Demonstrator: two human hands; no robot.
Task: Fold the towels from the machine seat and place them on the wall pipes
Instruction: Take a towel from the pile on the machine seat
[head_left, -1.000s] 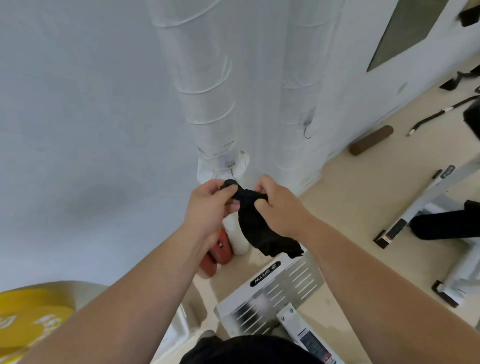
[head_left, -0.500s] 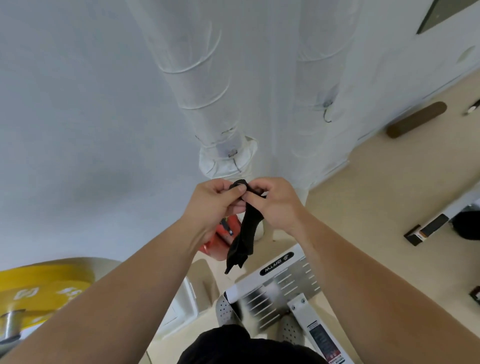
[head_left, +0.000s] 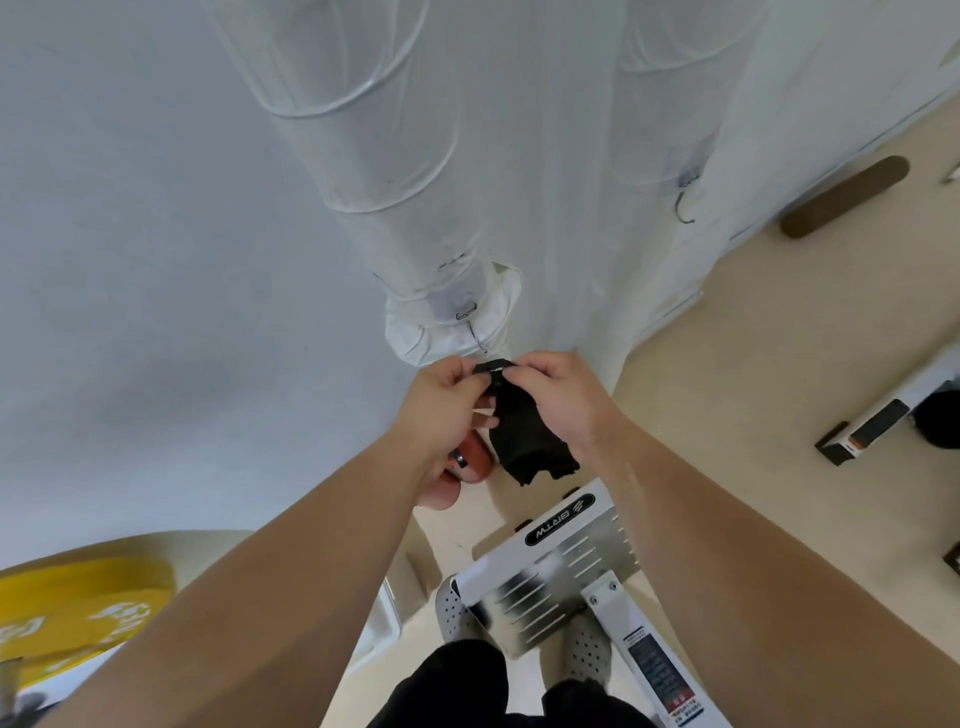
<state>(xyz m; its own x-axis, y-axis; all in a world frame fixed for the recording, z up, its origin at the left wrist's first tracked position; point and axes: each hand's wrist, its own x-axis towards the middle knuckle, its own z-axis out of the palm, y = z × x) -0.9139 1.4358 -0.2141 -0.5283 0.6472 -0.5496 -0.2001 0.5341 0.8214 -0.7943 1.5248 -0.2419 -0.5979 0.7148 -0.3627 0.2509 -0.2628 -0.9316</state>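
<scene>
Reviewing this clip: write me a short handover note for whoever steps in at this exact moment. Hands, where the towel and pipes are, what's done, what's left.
Left hand: pinching the top edge of the black towel.
Right hand: pinching the same top edge, close beside the left.
Towel: held up in the air, bunched and hanging below both hands, fold not finished. It touches nothing else.
Wall pipes: white, wrapped, straight ahead just beyond the hands; no towel visible on them.
Machine seat: not identifiable in this view, so any remaining towels cannot be counted.
Left: finish the fold, set the towel on the pipes, check the seat for more.
</scene>
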